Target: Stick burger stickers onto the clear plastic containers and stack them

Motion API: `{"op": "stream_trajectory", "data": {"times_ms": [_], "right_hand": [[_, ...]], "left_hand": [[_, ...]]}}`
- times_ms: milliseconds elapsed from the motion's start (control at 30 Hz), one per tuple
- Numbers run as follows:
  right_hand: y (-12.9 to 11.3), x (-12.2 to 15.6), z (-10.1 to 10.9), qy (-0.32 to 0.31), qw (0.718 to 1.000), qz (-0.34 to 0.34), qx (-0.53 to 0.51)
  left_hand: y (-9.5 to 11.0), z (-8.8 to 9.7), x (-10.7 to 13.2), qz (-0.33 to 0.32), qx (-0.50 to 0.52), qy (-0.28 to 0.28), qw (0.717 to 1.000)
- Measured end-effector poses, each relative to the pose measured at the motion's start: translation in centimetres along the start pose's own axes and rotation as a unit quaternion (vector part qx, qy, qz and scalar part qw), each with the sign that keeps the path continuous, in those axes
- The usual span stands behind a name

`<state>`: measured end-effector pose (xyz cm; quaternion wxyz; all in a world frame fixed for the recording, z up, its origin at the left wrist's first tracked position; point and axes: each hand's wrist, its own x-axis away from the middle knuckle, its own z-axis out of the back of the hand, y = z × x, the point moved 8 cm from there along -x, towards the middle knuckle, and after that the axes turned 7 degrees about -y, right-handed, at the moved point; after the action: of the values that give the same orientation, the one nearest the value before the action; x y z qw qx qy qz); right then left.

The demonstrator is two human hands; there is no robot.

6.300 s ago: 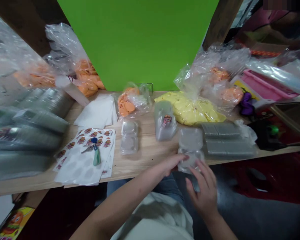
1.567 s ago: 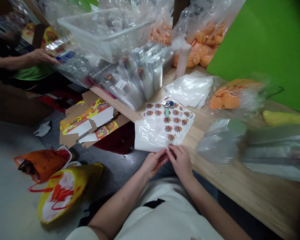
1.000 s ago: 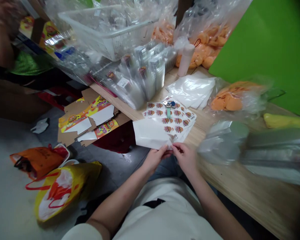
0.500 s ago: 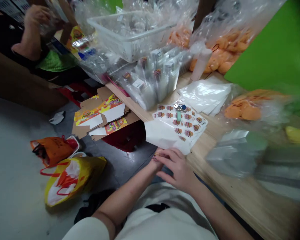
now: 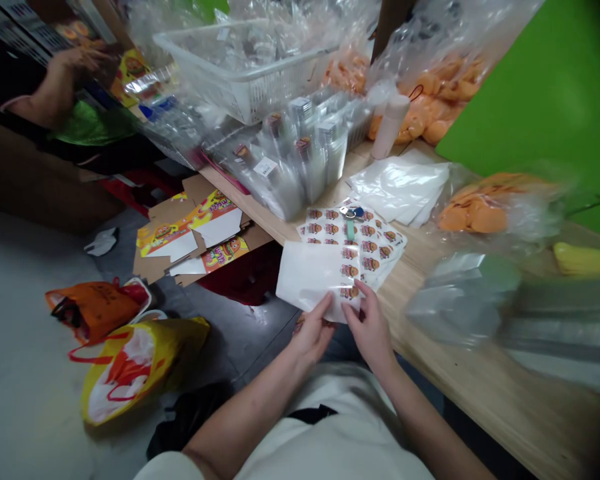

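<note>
A white sticker sheet point(image 5: 307, 273) lies tilted above the table's front edge, with a column of small burger stickers along its right side. My left hand point(image 5: 311, 339) grips its near edge, thumb on top and fingers underneath. At the near right corner my right hand point(image 5: 371, 325) is closed on the same sheet. Some burger stickers point(image 5: 299, 323) show beside my left fingers; what they are stuck to is unclear. Behind the held sheet, more burger sticker sheets point(image 5: 387, 241) lie on the table, with keys on a green tag point(image 5: 351, 230) on them.
Clear plastic containers point(image 5: 305, 167) and a white basket point(image 5: 260, 87) stand at the back of the wooden table point(image 5: 445, 380). White bags point(image 5: 403, 187), a pale bottle point(image 5: 390, 127) and bagged orange pieces point(image 5: 485, 213) are to the right. Flattened cartons point(image 5: 180, 233) and a yellow bag point(image 5: 175, 360) are left. Another person's hand point(image 5: 83, 60) shows far left.
My right hand has moved from over my left fingers to the sheet's near right corner. Both hands now grip the sheet, and its sticker column shows. The view has shifted slightly.
</note>
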<state>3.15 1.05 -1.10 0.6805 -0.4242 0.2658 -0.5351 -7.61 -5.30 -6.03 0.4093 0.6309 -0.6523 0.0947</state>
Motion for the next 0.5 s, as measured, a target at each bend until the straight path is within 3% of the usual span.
{"op": "stream_trajectory", "data": {"times_ms": [100,233,367,467,500], "right_hand": [[-2.6,0.9,1.6,0.078,0.981,0.086,0.155],[-4.7,0.9,0.6,-0.002,0.966,0.175,0.190],[-4.7,0.5,0.9,-0.022,0.974,0.167,0.151],[-3.4,-0.5,2.2,-0.052,0.991,0.101,0.074],[-3.0,-0.8,3.1,-0.034,0.996,0.071,0.046]], "left_hand": [[-0.1,-0.2,0.0,-0.005,-0.003,0.011,1.000],[0.5,-0.1,0.7,-0.037,-0.066,0.010,0.997],[2.2,-0.8,1.4,-0.100,-0.190,-0.015,0.976],[3.6,-1.5,1.3,-0.127,-0.291,-0.014,0.948],[3.9,-1.8,1.1,-0.132,-0.311,-0.013,0.941]]}}
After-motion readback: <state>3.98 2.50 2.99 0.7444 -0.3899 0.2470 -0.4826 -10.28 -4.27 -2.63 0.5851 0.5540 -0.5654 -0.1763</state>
